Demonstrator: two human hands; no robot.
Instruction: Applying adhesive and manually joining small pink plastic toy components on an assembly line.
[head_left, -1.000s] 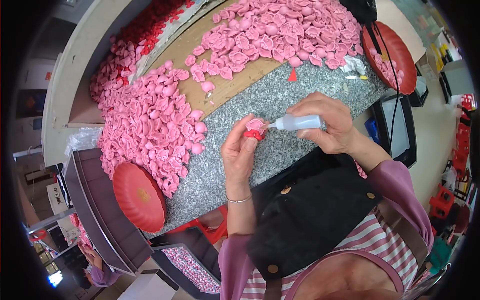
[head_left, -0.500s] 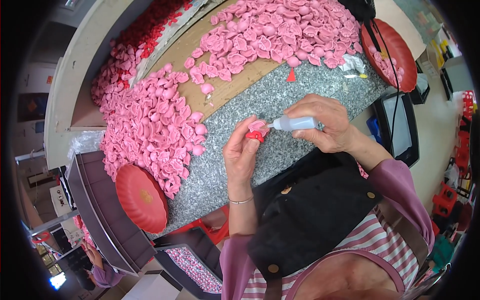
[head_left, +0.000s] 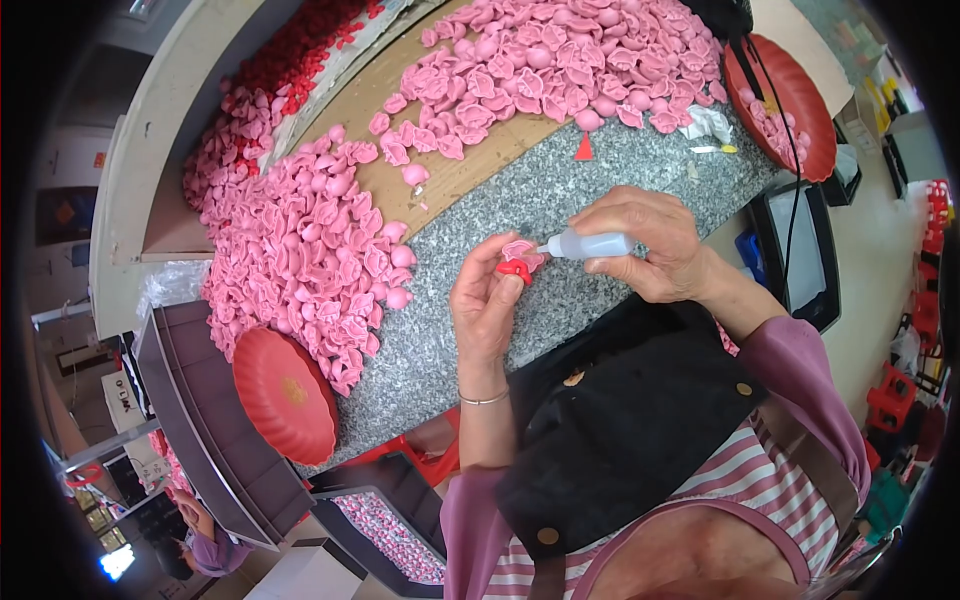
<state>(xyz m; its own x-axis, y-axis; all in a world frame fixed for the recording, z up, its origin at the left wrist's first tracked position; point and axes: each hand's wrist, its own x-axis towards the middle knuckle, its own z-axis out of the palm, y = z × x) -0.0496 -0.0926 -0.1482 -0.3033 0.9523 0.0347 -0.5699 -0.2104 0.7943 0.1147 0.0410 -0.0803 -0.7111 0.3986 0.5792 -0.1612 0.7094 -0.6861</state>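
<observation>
Pink cup (head_left: pixel 521 250) and red bit (head_left: pixel 514 268), maybe half done: left hand (head_left: pixel 484 305) pinches them, right hand (head_left: pixel 655 245) grips a bottle (head_left: pixel 592 246), pink heap (head_left: pixel 290 260) seems undone.

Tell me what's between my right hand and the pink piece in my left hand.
In the head view, the bottle: your right hand holds it, its nozzle toward the pink piece in your left hand. Contact is unclear.
</observation>
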